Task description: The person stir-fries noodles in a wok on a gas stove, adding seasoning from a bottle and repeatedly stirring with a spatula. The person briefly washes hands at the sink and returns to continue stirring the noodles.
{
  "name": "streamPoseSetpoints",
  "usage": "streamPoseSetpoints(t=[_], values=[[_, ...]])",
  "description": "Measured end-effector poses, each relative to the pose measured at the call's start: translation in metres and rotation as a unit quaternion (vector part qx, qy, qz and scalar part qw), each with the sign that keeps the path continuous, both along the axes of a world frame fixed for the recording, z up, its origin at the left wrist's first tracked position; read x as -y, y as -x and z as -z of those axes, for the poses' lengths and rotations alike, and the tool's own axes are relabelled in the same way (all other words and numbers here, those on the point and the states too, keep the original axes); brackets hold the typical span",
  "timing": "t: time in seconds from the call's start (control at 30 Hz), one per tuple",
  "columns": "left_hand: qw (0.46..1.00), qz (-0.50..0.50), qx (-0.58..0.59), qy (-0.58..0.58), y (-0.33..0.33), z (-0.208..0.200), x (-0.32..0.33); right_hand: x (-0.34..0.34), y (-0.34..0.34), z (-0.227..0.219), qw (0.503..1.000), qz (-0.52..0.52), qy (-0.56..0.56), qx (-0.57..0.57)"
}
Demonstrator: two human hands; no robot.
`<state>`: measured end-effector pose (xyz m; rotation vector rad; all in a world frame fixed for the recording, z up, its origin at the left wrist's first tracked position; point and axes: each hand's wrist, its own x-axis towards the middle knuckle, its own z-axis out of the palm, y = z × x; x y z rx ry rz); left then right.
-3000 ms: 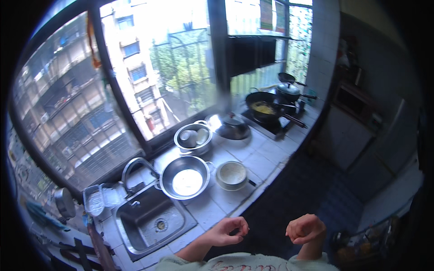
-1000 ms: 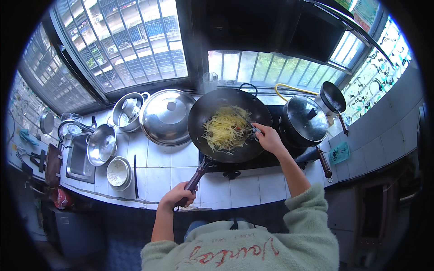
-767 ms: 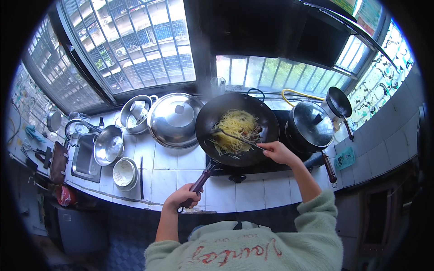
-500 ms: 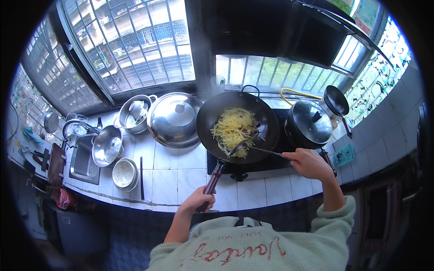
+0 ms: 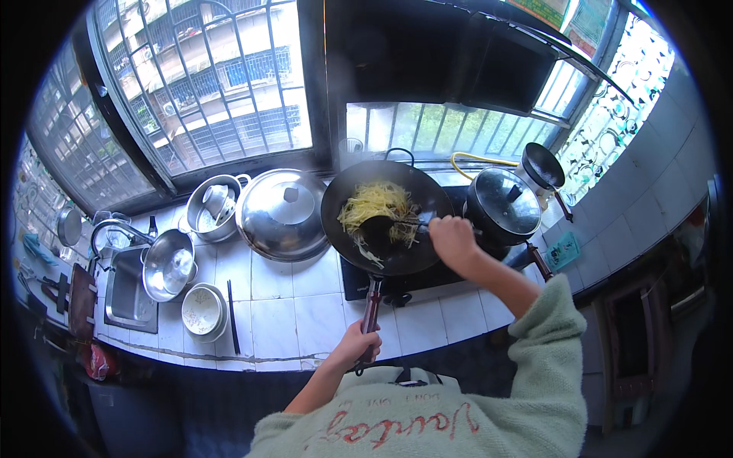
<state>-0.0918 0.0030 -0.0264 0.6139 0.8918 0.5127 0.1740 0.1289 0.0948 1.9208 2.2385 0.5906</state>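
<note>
A dark wok sits on the stove with a heap of pale yellow shreds, like shredded potato, and a few darker bits in it. My left hand is wrapped round the wok's brown handle, which points toward me. Over the right side of the wok, my right hand grips the handle of a long metal spatula. The dark spatula head lies against the near part of the shreds and hides some of them.
Right of the wok is a dark pot with a glass lid, and a small pan behind it. To the left stand a big domed steel lid, a steel pot, a metal basin, stacked bowls, chopsticks and a sink.
My right hand has moved forward and left over the wok. The spatula head has swung up and left into the shreds. My left hand keeps hold of the handle; the view has shifted slightly.
</note>
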Motion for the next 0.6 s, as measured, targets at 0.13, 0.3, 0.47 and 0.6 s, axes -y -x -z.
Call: streamPoseSetpoints(t=[0.13, 0.3, 0.47, 0.6], values=[[1.0, 0.025, -0.009, -0.001, 0.012, -0.003, -0.006, -0.035, -0.032, -0.055, 0.995, 0.072, 0.051, 0.039], [0.999, 0.038, 0.018, -0.004, 0.021, -0.001, -0.011, -0.09, -0.065, -0.059, 0.97, 0.188, 0.152, 0.018], [1.0, 0.029, 0.005, -0.006, 0.023, 0.004, -0.01, -0.108, -0.067, 0.016, 0.929, 0.267, 0.166, -0.195], [0.999, 0.035, -0.007, -0.013, 0.023, 0.004, -0.012, -0.085, -0.046, 0.027, 0.965, 0.141, 0.078, -0.206]])
